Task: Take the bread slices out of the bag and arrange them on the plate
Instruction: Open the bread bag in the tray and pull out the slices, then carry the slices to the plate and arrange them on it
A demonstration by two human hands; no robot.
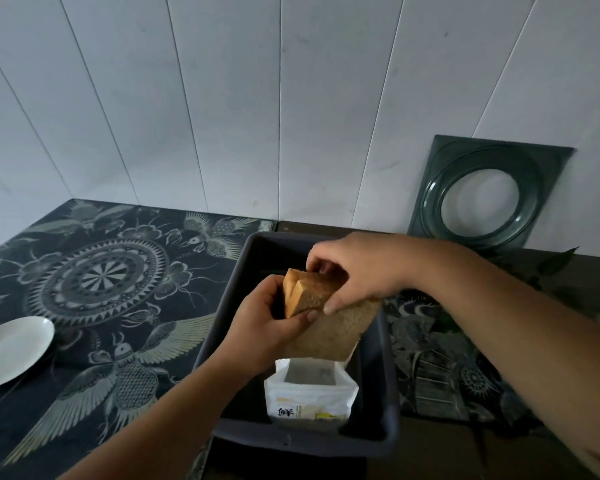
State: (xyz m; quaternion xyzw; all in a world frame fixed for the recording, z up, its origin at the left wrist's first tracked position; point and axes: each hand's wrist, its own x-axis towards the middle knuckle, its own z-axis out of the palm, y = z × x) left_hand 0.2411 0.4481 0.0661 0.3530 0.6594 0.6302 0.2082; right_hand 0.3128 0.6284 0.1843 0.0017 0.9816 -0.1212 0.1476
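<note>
Both hands hold brown bread slices above a dark tray in the middle of the view. My left hand grips the stack from the left, thumb on the crust. My right hand pinches the top edges from above and the right. The slices fan apart at the top; one hangs lower toward the bag. A white bread bag stands open in the tray right under the slices. A white plate lies far left on the patterned table, apart from both hands, with nothing on it.
A dark tablecloth with a mandala and bird pattern covers the table. A dark green square frame with a round opening leans against the white panelled wall at the back right. Leaf-patterned cloth lies right of the tray.
</note>
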